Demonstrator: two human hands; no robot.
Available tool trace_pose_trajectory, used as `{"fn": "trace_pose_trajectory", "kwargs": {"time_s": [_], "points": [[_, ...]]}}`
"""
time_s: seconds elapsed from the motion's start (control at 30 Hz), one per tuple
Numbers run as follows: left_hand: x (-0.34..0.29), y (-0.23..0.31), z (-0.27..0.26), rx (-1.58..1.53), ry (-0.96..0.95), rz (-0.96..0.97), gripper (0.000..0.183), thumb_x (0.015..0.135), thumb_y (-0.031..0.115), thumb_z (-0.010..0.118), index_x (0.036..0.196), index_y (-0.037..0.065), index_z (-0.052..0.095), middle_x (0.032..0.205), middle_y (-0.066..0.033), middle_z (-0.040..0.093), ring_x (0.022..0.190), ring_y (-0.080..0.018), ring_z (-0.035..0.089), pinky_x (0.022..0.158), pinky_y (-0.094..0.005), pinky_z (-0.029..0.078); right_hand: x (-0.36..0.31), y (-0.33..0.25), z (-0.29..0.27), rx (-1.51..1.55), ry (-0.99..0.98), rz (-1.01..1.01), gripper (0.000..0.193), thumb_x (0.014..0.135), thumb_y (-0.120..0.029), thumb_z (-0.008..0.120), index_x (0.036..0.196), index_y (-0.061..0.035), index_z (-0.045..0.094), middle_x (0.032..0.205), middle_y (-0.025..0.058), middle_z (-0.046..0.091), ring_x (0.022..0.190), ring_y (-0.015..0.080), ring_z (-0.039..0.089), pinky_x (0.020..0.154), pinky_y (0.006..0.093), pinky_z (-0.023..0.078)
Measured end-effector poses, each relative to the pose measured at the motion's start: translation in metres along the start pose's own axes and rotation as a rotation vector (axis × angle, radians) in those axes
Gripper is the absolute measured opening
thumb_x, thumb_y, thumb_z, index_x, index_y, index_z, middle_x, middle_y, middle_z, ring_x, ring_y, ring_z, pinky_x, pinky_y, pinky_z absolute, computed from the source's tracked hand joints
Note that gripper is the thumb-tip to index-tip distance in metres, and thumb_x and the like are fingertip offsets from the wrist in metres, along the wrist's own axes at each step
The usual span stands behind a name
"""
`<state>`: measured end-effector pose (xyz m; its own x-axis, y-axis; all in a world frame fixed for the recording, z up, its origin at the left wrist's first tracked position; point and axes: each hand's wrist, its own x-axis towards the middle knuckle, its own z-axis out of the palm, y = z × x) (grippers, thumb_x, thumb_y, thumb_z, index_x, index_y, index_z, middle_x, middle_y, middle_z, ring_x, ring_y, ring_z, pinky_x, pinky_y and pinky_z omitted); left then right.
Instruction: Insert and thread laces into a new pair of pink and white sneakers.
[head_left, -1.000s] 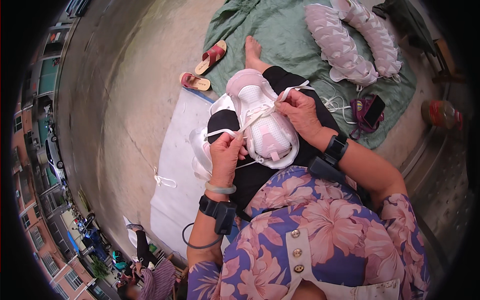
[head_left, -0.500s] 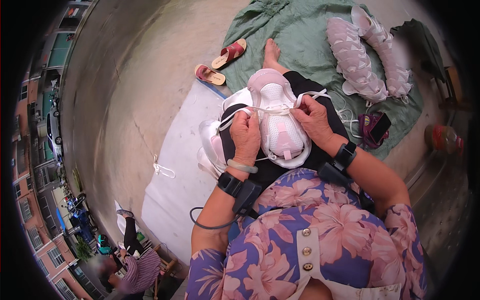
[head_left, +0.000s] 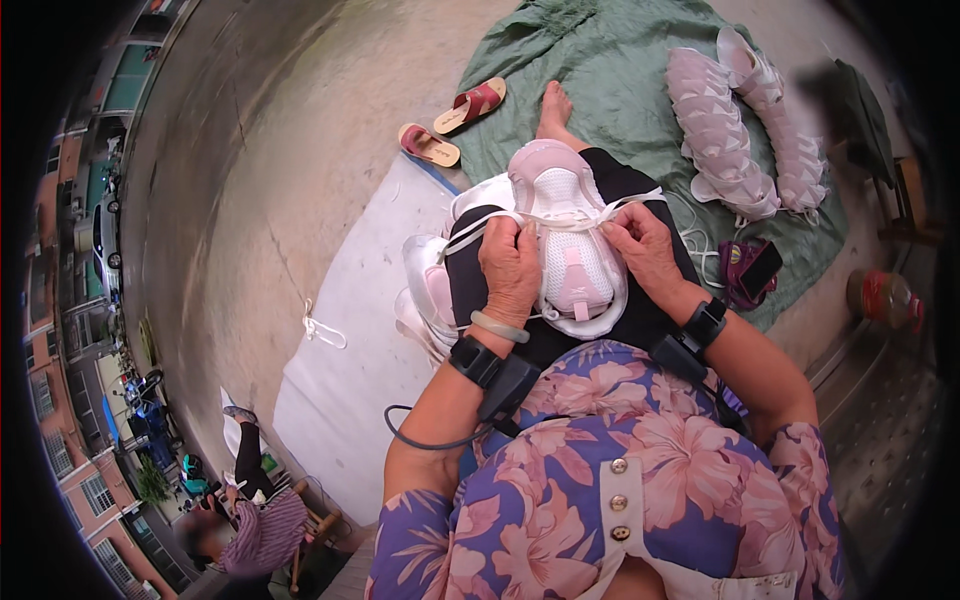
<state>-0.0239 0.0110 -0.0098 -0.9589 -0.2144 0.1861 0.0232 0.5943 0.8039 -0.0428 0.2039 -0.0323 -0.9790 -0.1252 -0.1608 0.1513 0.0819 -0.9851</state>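
A pink and white shoe upper, with a mesh tongue, rests on my lap with its toe pointing away from me. White shoelace runs across its front in loops. My left hand pinches the lace at the shoe's left side, fingers closed. On the other side, my right hand has its thumb and fingertips closed on the lace beside the crossing. Long lace ends trail past both hands over my dark trousers. More white and pink shoe uppers lie against my left thigh.
Two rows of nested shoe uppers lie on a green sheet. Near them are a purple pouch, a phone and a jar. Red sandals and a loose lace lie leftward. Another person sits lower left.
The lace between my hands was drawn almost straight across; now it forms a small loop near my right fingers. Both hands keep hold. The whole view has shifted slightly.
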Motion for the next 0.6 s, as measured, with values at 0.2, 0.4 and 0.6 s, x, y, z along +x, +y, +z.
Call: {"fn": "trace_pose_trajectory", "kwargs": {"time_s": [0.2,0.4,0.6], "points": [[0.004,0.009,0.0,0.136,-0.044,0.251,0.009,0.075,0.002,0.058,0.074,0.0,0.049,0.072,-0.0142,0.049,0.067,-0.0321,0.05,0.06,-0.0374,0.041,-0.005,-0.001,-0.007,-0.095,0.002,-0.03,0.017,0.083,-0.013,0.065,0.077,-0.0034,0.052,0.063,-0.0021,0.05,0.059,0.0046,0.043,0.052,0.0216,0.038],[0.004,0.006,0.001,0.122,-0.063,0.288,0.007,0.072,0.0,0.056,0.074,0.001,0.049,0.076,-0.0153,0.05,0.074,-0.0336,0.05,0.065,-0.0389,0.041,-0.004,-0.023,-0.001,-0.201,0.0,-0.121,0.017,0.083,-0.013,0.064,0.077,-0.0024,0.052,0.06,0.0007,0.05,0.055,0.0061,0.045,0.051,0.0234,0.039],[0.011,0.001,0.002,0.232,-0.103,0.396,0.013,0.072,0.006,0.061,0.073,0.002,0.05,0.074,-0.013,0.05,0.071,-0.032,0.05,0.064,-0.0382,0.041,0.002,-0.03,0.003,-0.265,0.02,-0.187,0.015,0.083,-0.013,0.064,0.079,-0.0026,0.054,0.06,0.0009,0.051,0.053,0.0071,0.046,0.049,0.0244,0.039]]}}
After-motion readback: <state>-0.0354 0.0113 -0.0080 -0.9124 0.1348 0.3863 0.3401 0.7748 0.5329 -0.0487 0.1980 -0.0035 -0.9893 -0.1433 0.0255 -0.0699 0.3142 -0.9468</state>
